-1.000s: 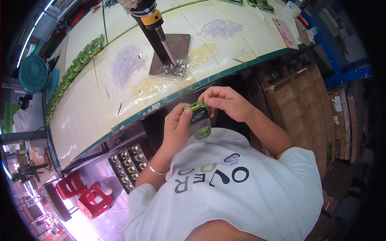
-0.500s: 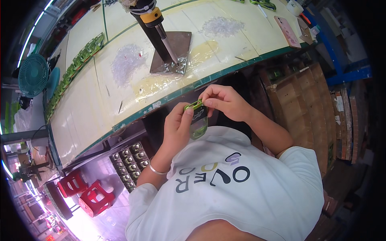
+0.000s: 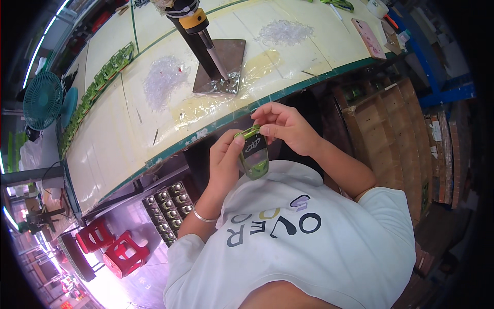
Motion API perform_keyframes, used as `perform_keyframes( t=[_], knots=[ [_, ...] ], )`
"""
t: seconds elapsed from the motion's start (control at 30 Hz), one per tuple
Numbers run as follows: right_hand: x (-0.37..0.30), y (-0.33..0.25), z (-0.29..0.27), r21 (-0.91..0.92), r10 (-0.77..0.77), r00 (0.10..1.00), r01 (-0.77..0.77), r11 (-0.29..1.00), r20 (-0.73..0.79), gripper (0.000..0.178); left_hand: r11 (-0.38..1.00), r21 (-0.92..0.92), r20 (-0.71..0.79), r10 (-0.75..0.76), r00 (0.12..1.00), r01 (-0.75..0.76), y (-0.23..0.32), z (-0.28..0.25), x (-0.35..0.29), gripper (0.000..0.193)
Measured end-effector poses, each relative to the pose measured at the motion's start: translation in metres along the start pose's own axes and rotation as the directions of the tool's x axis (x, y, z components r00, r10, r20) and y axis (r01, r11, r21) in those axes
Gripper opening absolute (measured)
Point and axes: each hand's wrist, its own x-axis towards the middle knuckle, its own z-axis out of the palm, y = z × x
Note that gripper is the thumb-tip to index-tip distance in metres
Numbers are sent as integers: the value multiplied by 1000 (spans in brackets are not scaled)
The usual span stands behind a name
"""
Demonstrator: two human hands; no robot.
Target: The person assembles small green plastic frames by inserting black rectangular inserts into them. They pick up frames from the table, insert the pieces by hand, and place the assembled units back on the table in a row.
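Observation:
In front of my chest is a small green item (image 3: 255, 158) with a see-through lower half, a black panel bearing pale markings and a green frame along its top. Its exact kind I cannot make out. My left hand (image 3: 223, 157) grips its left upper side, thumb on the frame. At the top right corner, the thumb and fingertips of my right hand (image 3: 287, 127) pinch the frame, while other fingers curl above. Whether a smaller part lies between those fingertips is hidden.
A dark upright press-like tool (image 3: 200, 49) stands on a brown plate (image 3: 226, 54) on the cream table (image 3: 110, 154). Clear scraps (image 3: 164, 80) lie in heaps beside it. A row of green pieces (image 3: 98, 85) lines the left. Red stools (image 3: 123, 252) and a brown wooden rack (image 3: 391, 134) flank me.
The green item has turned so that its front panel and see-through half show more fully. My right hand's upper fingers have lifted slightly, while my left hand keeps its grip.

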Motion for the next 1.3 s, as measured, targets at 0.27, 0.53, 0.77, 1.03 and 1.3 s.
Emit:
perform_keyframes(
  t=[0.27, 0.53, 0.77, 1.03, 1.3],
  knots=[
    [-11, 34, 29, -864, -588, 775, 440, 243, 230, 72, 887, -461, -71, -49, 996, 11, 2, 1, 3, 24],
    [-5, 35, 22, -828, -568, 744, 531, 181, 353, 67, 954, -300, 16, 13, 1000, -8, 2, -12, -4, 28],
    [-12, 32, 26, -735, -488, 765, 603, 311, 421, 60, 885, 159, 115, 423, 899, -437, -4, -27, 14, 31],
    [-20, 28, 34, -33, -271, 957, 276, 961, 105, 64, 964, -119, 168, 256, 952, -238, -18, -26, 19, 48],
    [17, 21, 20, 762, -12, 999, 34, 647, -34, 40, 957, -283, 196, 118, 973, -59, -26, -4, 37, 102]
  ],
)
